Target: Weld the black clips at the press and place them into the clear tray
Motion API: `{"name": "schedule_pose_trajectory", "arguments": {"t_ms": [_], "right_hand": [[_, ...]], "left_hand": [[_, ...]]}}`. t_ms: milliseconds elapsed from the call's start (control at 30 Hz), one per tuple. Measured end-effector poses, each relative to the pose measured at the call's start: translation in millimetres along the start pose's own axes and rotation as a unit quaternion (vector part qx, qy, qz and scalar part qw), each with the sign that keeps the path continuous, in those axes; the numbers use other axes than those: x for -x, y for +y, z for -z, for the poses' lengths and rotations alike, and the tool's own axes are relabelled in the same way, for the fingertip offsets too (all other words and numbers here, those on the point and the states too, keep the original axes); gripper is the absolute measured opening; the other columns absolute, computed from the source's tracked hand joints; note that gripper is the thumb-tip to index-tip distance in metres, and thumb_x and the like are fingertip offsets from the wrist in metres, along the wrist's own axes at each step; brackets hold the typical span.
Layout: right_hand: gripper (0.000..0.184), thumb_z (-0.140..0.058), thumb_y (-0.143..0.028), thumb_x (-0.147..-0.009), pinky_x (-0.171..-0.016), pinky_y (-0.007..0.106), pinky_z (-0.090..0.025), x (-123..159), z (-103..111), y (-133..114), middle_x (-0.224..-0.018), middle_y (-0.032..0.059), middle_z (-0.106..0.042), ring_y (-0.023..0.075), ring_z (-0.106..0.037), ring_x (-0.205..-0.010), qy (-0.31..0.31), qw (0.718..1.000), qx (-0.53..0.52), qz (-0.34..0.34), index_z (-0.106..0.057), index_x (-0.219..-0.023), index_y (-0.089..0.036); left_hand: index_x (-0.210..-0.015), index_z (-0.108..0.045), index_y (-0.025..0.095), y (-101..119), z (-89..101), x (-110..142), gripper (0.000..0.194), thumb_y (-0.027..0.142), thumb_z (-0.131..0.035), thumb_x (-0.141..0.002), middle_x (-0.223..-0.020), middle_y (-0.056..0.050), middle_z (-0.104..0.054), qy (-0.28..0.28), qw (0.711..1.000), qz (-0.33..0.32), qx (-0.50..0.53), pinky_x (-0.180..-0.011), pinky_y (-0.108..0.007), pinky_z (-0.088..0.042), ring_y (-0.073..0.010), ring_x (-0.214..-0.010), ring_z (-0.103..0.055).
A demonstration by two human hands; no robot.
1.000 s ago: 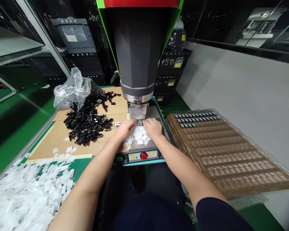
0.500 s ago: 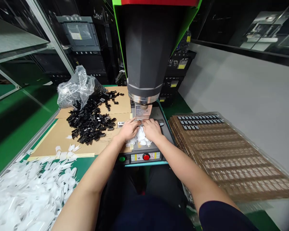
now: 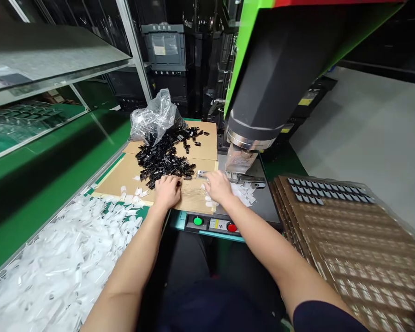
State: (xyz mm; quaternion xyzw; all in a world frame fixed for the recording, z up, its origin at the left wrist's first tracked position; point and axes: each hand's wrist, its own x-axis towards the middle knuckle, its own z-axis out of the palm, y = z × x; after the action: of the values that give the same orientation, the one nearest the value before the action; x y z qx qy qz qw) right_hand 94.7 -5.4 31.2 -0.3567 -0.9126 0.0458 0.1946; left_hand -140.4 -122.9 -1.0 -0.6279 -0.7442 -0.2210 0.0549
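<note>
My left hand [image 3: 168, 191] is at the front edge of a heap of small black plastic clips [image 3: 162, 161], palm down above the cardboard. Its fingers are curled together, and what is between them is hidden. My right hand [image 3: 218, 186] is beside the left end of a metal fixture bar [image 3: 251, 179], its fingers bent and close together; their tips are too small to show any part held. Loose translucent white pieces [image 3: 244, 193] lie around my right hand on the machine's base. Above and behind it hangs the machine's dark head with a pale block [image 3: 241, 159] under it.
A large pile of white plastic pieces [image 3: 69, 258] covers the green bench at left. A clear plastic bag [image 3: 155, 115] stands behind the clips. Green [image 3: 198, 221] and red [image 3: 232, 227] buttons line the machine's front. Stacked brown trays [image 3: 352, 240] at right hold rows of dark parts.
My left hand has left the fixture and moved left to the black clips. My right hand has shifted to the fixture's left end. The view has turned left.
</note>
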Motion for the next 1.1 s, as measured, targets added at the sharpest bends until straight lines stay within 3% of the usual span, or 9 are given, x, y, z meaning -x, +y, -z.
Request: {"name": "schedule_pose_trajectory", "arguments": {"t_ms": [133, 233, 500, 700, 933, 1100], "right_hand": [[0.027, -0.065, -0.031, -0.103, -0.106, 0.044, -0.041, -46.5, -21.0, -39.0, -0.124, 0.0126, -0.074, 0.0317, -0.055, -0.123, -0.063, 0.998, 0.022, -0.005, -0.066, -0.128, -0.021], [0.026, -0.066, -0.031, -0.102, -0.104, 0.045, -0.042, -63.6, -34.4, -52.9, -0.123, 0.0139, -0.074, 0.0320, -0.057, -0.120, -0.087, 0.994, 0.051, -0.028, -0.064, -0.125, -0.020], [0.022, -0.063, -0.029, -0.101, -0.105, 0.046, -0.042, -63.9, -43.8, -61.5, -0.129, 0.0143, -0.070, 0.0326, -0.055, -0.126, -0.090, 0.992, 0.082, -0.014, -0.067, -0.121, -0.022], [0.021, -0.058, -0.029, -0.105, -0.105, 0.045, -0.043, -57.7, -35.8, -62.4, -0.126, 0.0136, -0.071, 0.0306, -0.058, -0.123, -0.082, 0.995, 0.058, -0.012, -0.067, -0.122, -0.022], [0.034, -0.068, -0.034, -0.100, -0.109, 0.045, -0.042, -47.8, -28.3, -47.5, -0.130, 0.0123, -0.073, 0.0316, -0.056, -0.128, -0.098, 0.994, 0.040, 0.005, -0.068, -0.132, -0.022], [0.031, -0.065, -0.032, -0.102, -0.109, 0.044, -0.043, -54.2, -33.0, -56.0, -0.130, 0.0121, -0.072, 0.0307, -0.056, -0.128, -0.092, 0.995, 0.039, 0.006, -0.069, -0.132, -0.023]], "left_hand": [[-0.131, -0.070, 0.030, -6.0, -4.5, -1.2, 0.037, 0.021, -0.056, -0.099, -0.137, -0.010, -0.074, -0.019, 0.999, -0.026, 0.019, -0.103, -0.060, -0.036, -0.0376, -0.134, -0.051], [-0.129, -0.072, 0.031, -4.0, -6.6, -4.6, 0.034, 0.022, -0.054, -0.102, -0.132, -0.011, -0.075, -0.022, 0.998, -0.039, 0.035, -0.104, -0.059, -0.035, -0.0356, -0.134, -0.051], [-0.138, -0.066, 0.027, 2.3, -2.4, -9.9, 0.033, 0.030, -0.053, -0.107, -0.131, -0.012, -0.071, 0.023, 0.993, -0.062, 0.101, -0.106, -0.049, -0.047, -0.0301, -0.124, -0.061], [-0.141, -0.063, 0.022, 1.1, -4.9, -11.0, 0.038, 0.028, -0.059, -0.104, -0.129, -0.013, -0.066, 0.053, 0.981, -0.021, 0.187, -0.106, -0.041, -0.056, -0.0248, -0.115, -0.068], [-0.115, -0.075, 0.022, 9.0, -5.2, -7.1, 0.019, 0.026, -0.064, -0.100, -0.116, -0.010, -0.066, -0.056, 0.988, 0.007, 0.145, -0.093, -0.037, -0.059, -0.0210, -0.095, -0.070], [-0.114, -0.072, 0.022, 11.8, 1.6, -5.0, 0.018, 0.024, -0.066, -0.097, -0.112, -0.009, -0.069, -0.109, 0.990, 0.017, 0.089, -0.090, -0.035, -0.058, -0.0212, -0.090, -0.070]]}}
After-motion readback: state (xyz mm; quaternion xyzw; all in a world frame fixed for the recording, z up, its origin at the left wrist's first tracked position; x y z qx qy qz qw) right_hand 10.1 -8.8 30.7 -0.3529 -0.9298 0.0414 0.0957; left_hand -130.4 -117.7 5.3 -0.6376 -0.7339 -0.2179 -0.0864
